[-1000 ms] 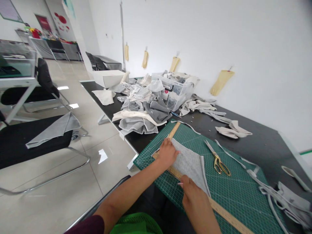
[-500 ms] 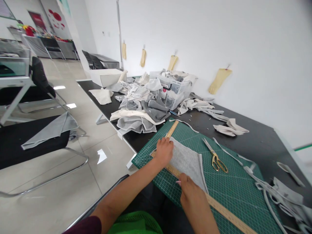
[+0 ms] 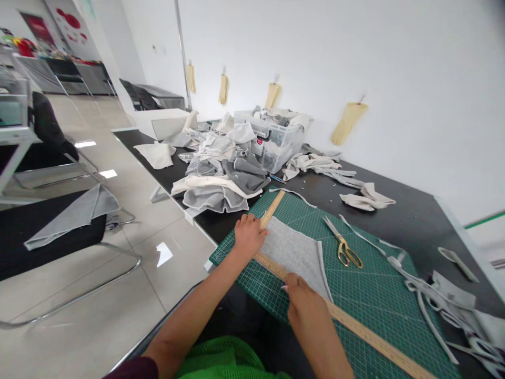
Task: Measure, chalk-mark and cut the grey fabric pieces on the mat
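Observation:
A grey fabric piece [image 3: 294, 252] lies on the green cutting mat [image 3: 355, 300]. Two wooden rulers [image 3: 355, 329] meet at a corner along its left and near edges. My left hand [image 3: 248, 237] lies flat, fingers together, pressing the far ruler [image 3: 272, 209] and the cloth's left corner. My right hand [image 3: 302, 302] rests on the near ruler at the cloth's front edge, fingers curled, with something thin and pale at its fingertips that I cannot make out.
Gold-handled scissors [image 3: 344, 248] lie on the mat right of the cloth. A heap of grey and cream fabric [image 3: 221, 173] and a clear bin [image 3: 276, 142] sit behind. Fabric strips [image 3: 437, 300] lie at right. The black table [image 3: 414, 221] ends at left, with chairs [image 3: 47, 231] beyond.
The camera has swung a little right and down. My left hand has slid slightly up along the far ruler; my right hand stays on the near ruler.

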{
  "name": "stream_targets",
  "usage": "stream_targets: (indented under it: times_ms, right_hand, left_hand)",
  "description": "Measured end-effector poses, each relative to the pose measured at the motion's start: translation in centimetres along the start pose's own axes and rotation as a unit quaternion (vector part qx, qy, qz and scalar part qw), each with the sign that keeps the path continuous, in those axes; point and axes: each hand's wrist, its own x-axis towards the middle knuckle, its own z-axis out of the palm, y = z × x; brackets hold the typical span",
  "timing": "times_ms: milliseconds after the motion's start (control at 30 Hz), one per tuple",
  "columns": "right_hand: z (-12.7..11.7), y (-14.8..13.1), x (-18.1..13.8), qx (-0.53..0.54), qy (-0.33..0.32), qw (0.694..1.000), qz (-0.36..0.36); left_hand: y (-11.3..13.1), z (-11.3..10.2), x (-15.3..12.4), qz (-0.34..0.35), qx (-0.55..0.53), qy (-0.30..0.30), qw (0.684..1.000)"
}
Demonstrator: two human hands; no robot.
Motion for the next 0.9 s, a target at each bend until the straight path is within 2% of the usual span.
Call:
stream_targets:
  times_ms: [133, 300, 533, 700, 900]
  right_hand:
    - [-0.6, -0.3, 0.1, 0.0, -0.027, 1.0, 0.01]
    - [-0.8, -0.6, -0.1, -0.019, -0.02, 1.0, 0.009]
    - [-0.7, -0.8, 0.0, -0.04, -0.014, 0.999, 0.013]
    - [-0.2, -0.6, 0.5, -0.043, -0.05, 0.997, 0.032]
    - [-0.6, -0.9, 0.1, -0.049, -0.02, 0.998, 0.019]
  left_hand:
    - [-0.1, -0.2, -0.5, -0.01, 0.01, -0.005, 1.0]
    - [-0.1, -0.7, -0.9, -0.028, 0.03, -0.022, 0.999]
    - [-0.2, -1.2, -1.3, -0.011, 0.03, -0.029, 0.999]
    - [-0.2, -0.9, -1.4, 0.004, 0.035, -0.019, 0.999]
    - [-0.4, -0.9, -1.4, 0.011, 0.042, -0.013, 0.999]
